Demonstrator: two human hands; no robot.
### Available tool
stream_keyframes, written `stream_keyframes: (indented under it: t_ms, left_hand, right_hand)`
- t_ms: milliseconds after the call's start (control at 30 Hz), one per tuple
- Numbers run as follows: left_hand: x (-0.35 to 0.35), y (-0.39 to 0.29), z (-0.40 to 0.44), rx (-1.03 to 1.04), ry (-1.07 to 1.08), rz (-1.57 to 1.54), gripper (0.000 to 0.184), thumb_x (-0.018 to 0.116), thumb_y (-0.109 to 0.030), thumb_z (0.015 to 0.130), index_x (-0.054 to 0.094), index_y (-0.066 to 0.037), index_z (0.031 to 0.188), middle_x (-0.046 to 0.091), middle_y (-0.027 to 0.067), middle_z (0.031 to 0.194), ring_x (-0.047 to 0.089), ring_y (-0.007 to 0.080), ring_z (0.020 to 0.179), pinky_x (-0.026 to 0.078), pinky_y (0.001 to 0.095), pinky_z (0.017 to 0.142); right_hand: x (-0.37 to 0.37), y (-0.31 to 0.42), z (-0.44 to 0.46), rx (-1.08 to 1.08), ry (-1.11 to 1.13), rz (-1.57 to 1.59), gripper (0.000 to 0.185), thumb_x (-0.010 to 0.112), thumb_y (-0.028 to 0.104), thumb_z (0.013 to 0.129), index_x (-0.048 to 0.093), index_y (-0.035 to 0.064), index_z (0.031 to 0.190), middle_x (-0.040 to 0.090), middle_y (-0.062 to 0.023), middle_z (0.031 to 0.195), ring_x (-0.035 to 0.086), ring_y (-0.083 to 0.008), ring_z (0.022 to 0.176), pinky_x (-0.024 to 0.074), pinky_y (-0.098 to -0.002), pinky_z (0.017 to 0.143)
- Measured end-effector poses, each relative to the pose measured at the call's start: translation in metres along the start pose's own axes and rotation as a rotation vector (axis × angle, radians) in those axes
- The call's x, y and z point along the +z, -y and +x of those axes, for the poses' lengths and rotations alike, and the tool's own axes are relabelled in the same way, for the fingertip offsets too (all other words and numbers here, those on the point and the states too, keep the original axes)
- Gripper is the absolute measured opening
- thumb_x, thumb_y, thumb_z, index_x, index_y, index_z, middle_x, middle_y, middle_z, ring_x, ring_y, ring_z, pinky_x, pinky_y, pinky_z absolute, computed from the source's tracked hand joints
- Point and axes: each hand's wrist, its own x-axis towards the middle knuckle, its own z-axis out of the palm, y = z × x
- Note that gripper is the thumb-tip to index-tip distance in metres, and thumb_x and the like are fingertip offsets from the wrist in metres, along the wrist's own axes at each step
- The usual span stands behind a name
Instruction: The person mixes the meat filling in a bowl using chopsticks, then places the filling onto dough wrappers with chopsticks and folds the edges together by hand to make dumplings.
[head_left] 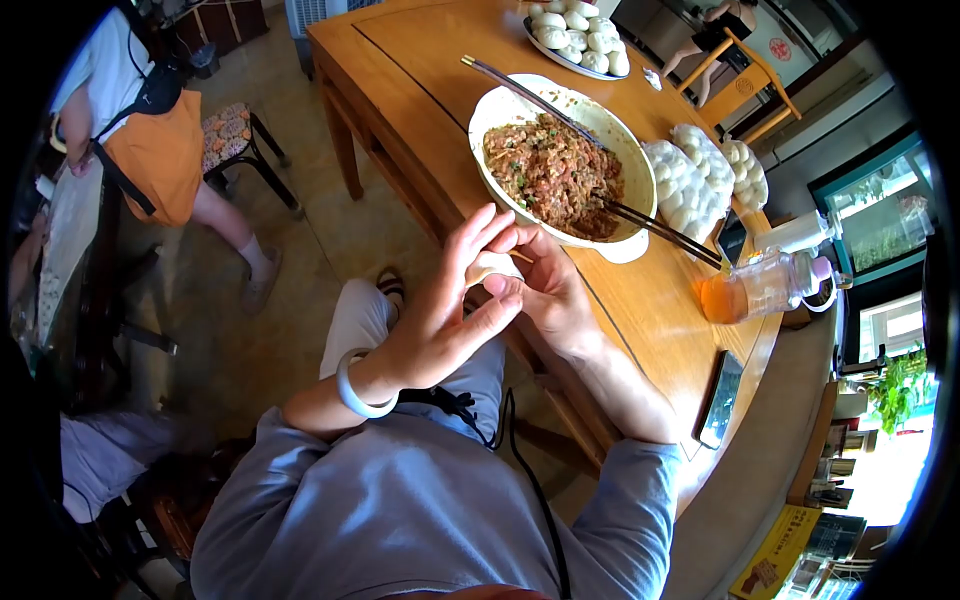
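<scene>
Obs., head view. We have a small, pale, roundish dough piece [496, 266] up btwn both hands, just off the table's near edge and in front of the bowl; mostly hidden by our fingers, so exact shape & any contents can't be told.

L hand [440, 310], w/ a pale smooth bangle [362, 388] at the wrist: fingers loosely bent, thumb in close, cradling the piece. R hand [555, 300]: fingers curled in, thumb & forefinger apparently gripping its edge.

Nearby: brown wooden table [425, 110] bears a large round off-white bowl [612, 118] of reddish-brown mince mix w/ green flecks [548, 175]. One set of dark chopsticks [675, 237] pokes out toward our R; another, light-ended set [520, 88] lies across the far side. Beyond: white round buns [578, 40] piled on a plate.

Handling (our est.): light, soft, pliable; prob. a bit tacky vs. slippery, unless floured. Thin spots likely fragile, so a hard pinch or fingernail could tear it. Best hold: support underside w/ broad, relaxed L fingers; R thumb & forefinger on rim only, light pressure. Avoid squeezing the middle, as it'd deform & could split.
</scene>
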Motion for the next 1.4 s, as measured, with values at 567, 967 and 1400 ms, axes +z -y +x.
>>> stream_keyframes:
  t_ms: [567,967,1400]
  left_hand:
    - [-0.011,0.005,0.011,0.160,-0.017,1.021,0.036,0.039,-0.022,0.094,0.047,-0.001,0.122,0.044,0.0185,0.128,0.044,0.0345,0.117,0.031,0.0416,0.101]
    - [-0.011,0.011,0.013,0.272,0.011,1.217,0.036,0.040,-0.015,0.091,0.047,0.005,0.120,0.043,0.0195,0.129,0.042,0.0327,0.118,0.028,0.0484,0.100]
    - [-0.010,0.013,0.014,0.277,0.007,1.261,0.039,0.041,-0.016,0.090,0.045,0.008,0.121,0.041,0.0213,0.131,0.041,0.0330,0.119,0.026,0.0487,0.100]
  right_hand:
    - [0.010,0.006,-0.010,0.377,-0.026,0.455,0.032,0.042,0.012,0.094,0.038,0.0006,0.123,0.050,-0.0096,0.115,0.052,-0.0165,0.106,0.0439,-0.0309,0.093]
    - [0.005,0.018,-0.009,0.391,-0.010,0.467,0.044,0.041,-0.005,0.080,0.036,-0.0014,0.123,0.049,-0.0108,0.116,0.051,-0.0182,0.109,0.0420,-0.0326,0.095]
    - [0.002,0.015,-0.007,0.401,0.007,0.434,0.044,0.043,-0.003,0.081,0.035,-0.0008,0.124,0.048,-0.0106,0.116,0.050,-0.0182,0.109,0.0405,-0.0325,0.096]
